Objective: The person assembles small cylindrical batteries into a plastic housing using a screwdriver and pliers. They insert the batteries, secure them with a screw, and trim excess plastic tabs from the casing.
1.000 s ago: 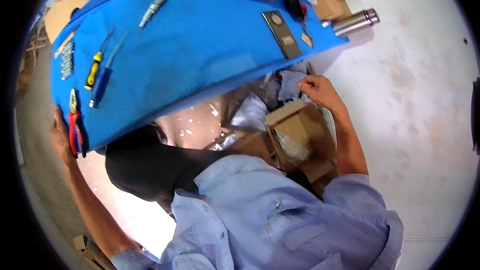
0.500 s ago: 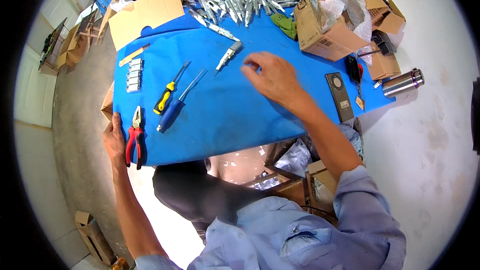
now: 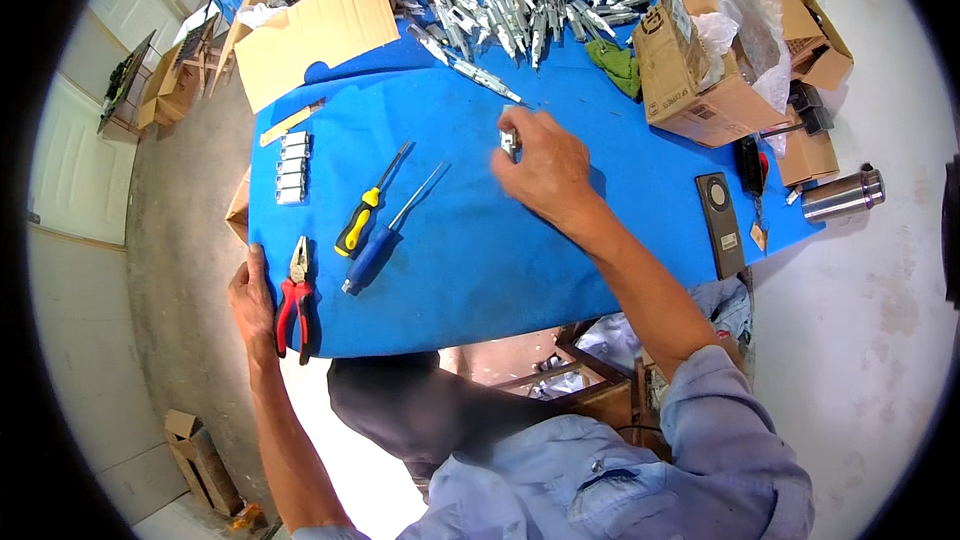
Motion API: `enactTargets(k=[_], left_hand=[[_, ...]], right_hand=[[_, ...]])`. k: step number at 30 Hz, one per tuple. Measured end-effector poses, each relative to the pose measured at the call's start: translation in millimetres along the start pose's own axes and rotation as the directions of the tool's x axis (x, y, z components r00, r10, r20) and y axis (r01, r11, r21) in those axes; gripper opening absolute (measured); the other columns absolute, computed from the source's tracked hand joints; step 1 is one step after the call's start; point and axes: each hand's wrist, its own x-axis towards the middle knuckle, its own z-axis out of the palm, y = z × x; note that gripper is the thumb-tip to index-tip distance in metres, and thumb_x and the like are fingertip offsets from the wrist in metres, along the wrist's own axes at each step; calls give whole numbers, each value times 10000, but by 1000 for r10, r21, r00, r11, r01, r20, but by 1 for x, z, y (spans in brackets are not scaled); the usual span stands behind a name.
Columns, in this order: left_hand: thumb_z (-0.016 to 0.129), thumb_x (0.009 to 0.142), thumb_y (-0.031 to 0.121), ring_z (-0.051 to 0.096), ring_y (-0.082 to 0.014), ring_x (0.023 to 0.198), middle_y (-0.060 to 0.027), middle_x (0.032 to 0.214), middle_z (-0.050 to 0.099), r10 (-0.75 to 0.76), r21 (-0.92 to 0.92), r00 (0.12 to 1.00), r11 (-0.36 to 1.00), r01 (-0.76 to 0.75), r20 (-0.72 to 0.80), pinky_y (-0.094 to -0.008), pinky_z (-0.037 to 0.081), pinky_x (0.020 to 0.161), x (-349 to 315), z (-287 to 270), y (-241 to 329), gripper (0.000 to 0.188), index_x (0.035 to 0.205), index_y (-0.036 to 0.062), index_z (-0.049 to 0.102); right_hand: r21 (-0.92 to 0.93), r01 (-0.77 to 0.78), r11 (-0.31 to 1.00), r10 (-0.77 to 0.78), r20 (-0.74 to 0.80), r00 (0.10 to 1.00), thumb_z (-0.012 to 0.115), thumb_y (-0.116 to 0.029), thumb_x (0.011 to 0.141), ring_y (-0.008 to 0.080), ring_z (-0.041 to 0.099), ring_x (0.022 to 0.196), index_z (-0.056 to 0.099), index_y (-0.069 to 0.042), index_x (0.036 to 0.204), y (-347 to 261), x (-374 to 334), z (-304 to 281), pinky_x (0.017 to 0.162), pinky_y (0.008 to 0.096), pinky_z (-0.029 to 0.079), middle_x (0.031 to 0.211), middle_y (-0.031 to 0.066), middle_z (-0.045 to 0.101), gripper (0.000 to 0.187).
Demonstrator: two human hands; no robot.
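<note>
My right hand (image 3: 548, 162) is over the middle of the blue-covered table (image 3: 450, 280), thumb and fingers closed on a slender grey-and-silver metal part (image 3: 508, 144); motion blurs it and the fingers hide most of it. At the table's left edge my left hand (image 3: 252, 302) grips the rim, thumb up. Just right of it lie red-handled pliers (image 3: 296, 302), jaws pointing away. A yellow-and-black screwdriver (image 3: 362, 216) and a blue-handled screwdriver (image 3: 376, 254) lie side by side between my hands. Beyond the pliers is a row of small silver-white blocks (image 3: 292, 168).
A heap of similar metal parts (image 3: 520, 0) covers the far side, with an open carton (image 3: 320, 40) to its left. Right of it are a green cloth (image 3: 614, 67) and another carton (image 3: 690, 80). A dark flat device (image 3: 720, 225) and a steel flask (image 3: 845, 195) lie at right.
My right hand has closed on the grey metal part that lay on the cloth. My left hand stays at the table edge. The whole view has shifted slightly.
</note>
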Motion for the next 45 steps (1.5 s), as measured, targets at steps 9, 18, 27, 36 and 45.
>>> enactTargets(k=[9,18,27,36,45], left_hand=[[519,1001,653,443,-139,690,-40,688,504,1,35,1000,999,-1,-7,-342,407,618,2,1,3,768,819,-84,637],[517,990,676,529,-156,772,-74,765,592,-48,106,996,994,40,72,-340,479,718,7,-8,-2,808,938,-112,688],[516,979,696,575,-173,839,-106,837,648,-83,99,995,992,77,58,-340,497,800,13,-7,-17,841,1046,-122,701],[697,986,390,670,-171,877,-121,937,738,116,203,985,975,-87,-132,-322,536,826,3,-30,13,454,1124,-42,715],[745,963,317,623,-105,801,-78,994,688,248,-211,948,956,-206,200,-253,526,682,-108,68,178,460,1237,-42,655]], right_hand=[[499,-193,845,63,264,962,635,-132,827,221,642,780,609,63,1211,19,-13,-11,713,360,526,903,112,666,432],[815,-560,152,-218,580,785,556,-147,956,83,558,696,605,25,1260,15,10,-33,574,243,434,853,41,628,352],[808,-586,60,-318,572,756,560,-207,1047,85,583,723,522,31,1366,15,11,-10,532,190,428,1079,119,657,400],[843,-490,224,-371,538,756,603,-122,997,77,631,805,506,17,1406,20,11,-9,557,194,477,1082,109,687,442],[856,-338,390,-345,476,809,655,-17,908,131,650,882,645,8,1258,-3,-3,-21,725,281,550,1071,68,706,351]])
